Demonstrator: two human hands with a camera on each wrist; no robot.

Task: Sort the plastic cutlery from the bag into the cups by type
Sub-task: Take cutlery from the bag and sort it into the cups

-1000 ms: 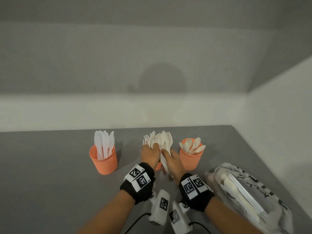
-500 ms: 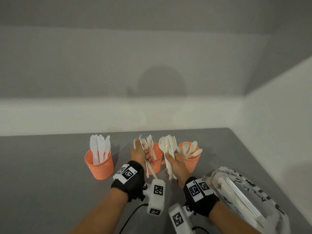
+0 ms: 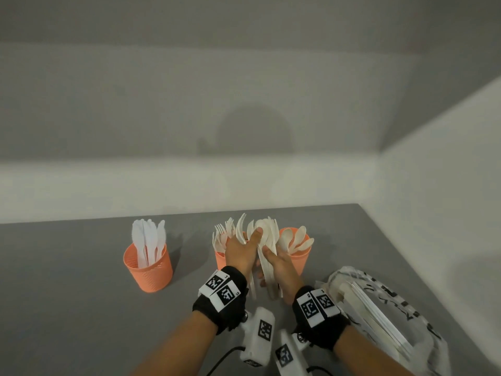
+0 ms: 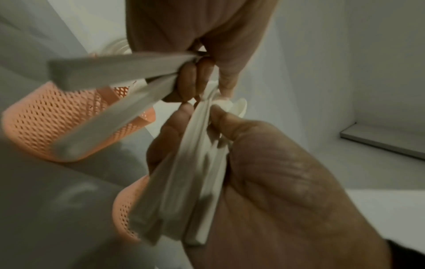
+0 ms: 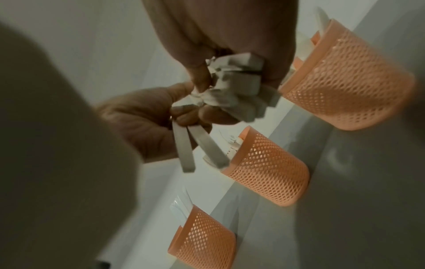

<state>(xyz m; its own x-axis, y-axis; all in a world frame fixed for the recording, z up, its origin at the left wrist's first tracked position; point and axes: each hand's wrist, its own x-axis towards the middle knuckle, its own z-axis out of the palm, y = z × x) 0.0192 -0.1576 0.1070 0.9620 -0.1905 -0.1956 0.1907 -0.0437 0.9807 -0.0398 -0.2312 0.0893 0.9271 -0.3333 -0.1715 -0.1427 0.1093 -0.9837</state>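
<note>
Both hands meet above the middle cup. My right hand (image 3: pixel 273 257) grips a bundle of white plastic cutlery (image 3: pixel 267 234) by the handles, which also shows in the right wrist view as the bundle (image 5: pixel 236 87). My left hand (image 3: pixel 245 240) pinches two white cutlery pieces (image 4: pixel 119 72) by their handles, its thumb against the bundle. Three orange mesh cups stand in a row: the left cup (image 3: pixel 147 270) holds knives, the middle cup (image 3: pixel 220 260), half hidden by my left hand, holds forks, and the right cup (image 3: pixel 301 260) holds spoons.
A clear printed plastic bag (image 3: pixel 379 310) with more white cutlery lies on the grey table (image 3: pixel 67 308) at the right, near its edge. A white wall closes off the back and the right side.
Half a second ago the hands were apart, the left holding a few forks over the middle cup. Now the left hand is back against the right hand's bundle.
</note>
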